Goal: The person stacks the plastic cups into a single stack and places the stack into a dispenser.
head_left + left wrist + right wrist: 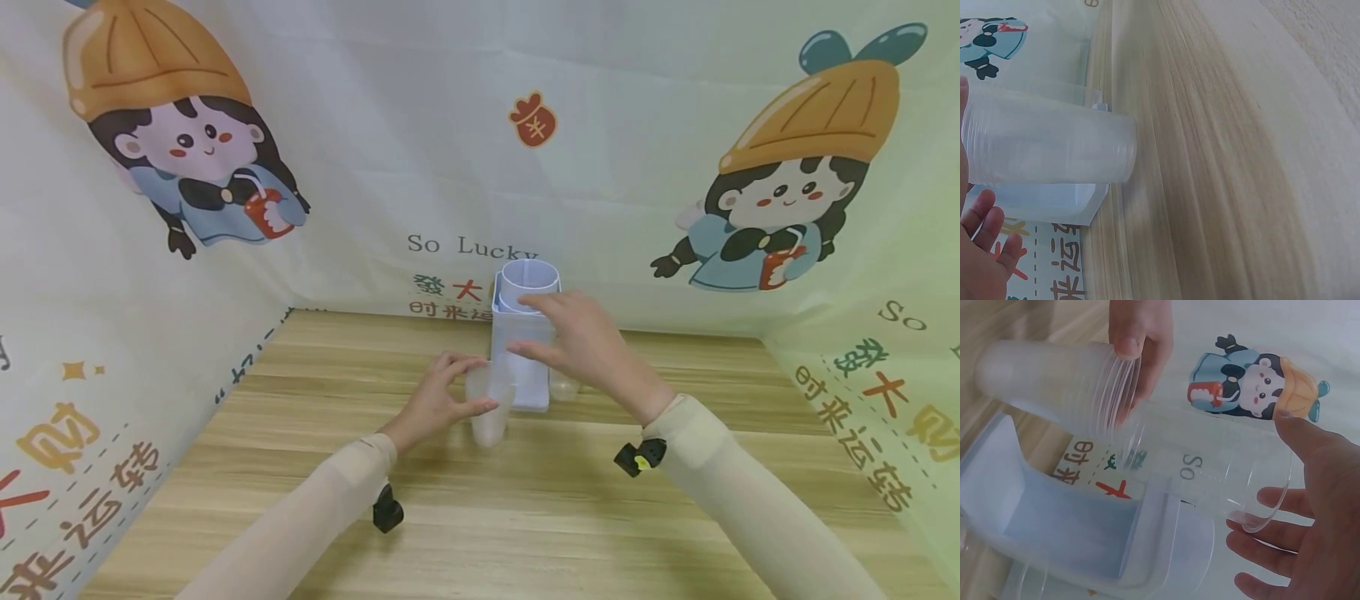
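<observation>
Head view: near the back edge of the wood-grain table, the left hand grips a frosted plastic cup stack before a pale-blue, box-shaped plastic holder. Left wrist view: stack base faces table. Right wrist view: right hand holds a clear plastic cylinder by its rim.

The dispenser stands on the worktop, near its back edge — the backdrop rises behind it and along the worktop's left and right sides. A tube sits in the dispenser's top. Before the dispenser, slightly to the left, is the cup stack, between the left fingers. Above the stack is a single cup — its lower end at the stack's mouth, its rim between the right fingers.
</observation>
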### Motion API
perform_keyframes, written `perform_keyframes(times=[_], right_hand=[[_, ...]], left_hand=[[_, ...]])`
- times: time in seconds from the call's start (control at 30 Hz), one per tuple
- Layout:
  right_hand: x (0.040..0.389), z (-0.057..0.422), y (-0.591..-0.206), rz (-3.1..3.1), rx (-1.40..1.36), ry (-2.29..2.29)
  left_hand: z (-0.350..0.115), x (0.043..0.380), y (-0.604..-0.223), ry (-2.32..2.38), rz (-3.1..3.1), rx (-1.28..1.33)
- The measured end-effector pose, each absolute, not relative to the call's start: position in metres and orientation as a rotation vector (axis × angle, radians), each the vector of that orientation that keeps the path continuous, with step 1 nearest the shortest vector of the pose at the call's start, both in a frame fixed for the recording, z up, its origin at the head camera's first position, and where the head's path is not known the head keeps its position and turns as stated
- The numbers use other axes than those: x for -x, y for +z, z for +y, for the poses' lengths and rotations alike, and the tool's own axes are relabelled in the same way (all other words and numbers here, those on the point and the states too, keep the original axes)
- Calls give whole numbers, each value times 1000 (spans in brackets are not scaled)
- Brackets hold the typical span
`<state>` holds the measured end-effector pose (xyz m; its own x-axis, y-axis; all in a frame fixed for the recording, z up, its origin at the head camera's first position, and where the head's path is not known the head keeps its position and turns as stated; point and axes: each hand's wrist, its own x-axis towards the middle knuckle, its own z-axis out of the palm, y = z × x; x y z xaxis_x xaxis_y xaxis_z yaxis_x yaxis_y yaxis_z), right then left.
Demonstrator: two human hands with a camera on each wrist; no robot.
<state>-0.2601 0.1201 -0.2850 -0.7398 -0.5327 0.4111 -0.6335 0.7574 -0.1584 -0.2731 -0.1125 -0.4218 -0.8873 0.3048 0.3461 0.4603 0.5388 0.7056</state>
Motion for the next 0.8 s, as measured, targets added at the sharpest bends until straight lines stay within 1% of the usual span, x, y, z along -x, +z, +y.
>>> perform_keyframes(times=[0.3,0.8], right_hand=[[262,106,-288,-2602,-942,414],[264,97,-296,-2573,-975,415]], left_hand=[[-112,272,-421,-1262,-2604,640],[-113,272,-422,-1285,-2607,630]])
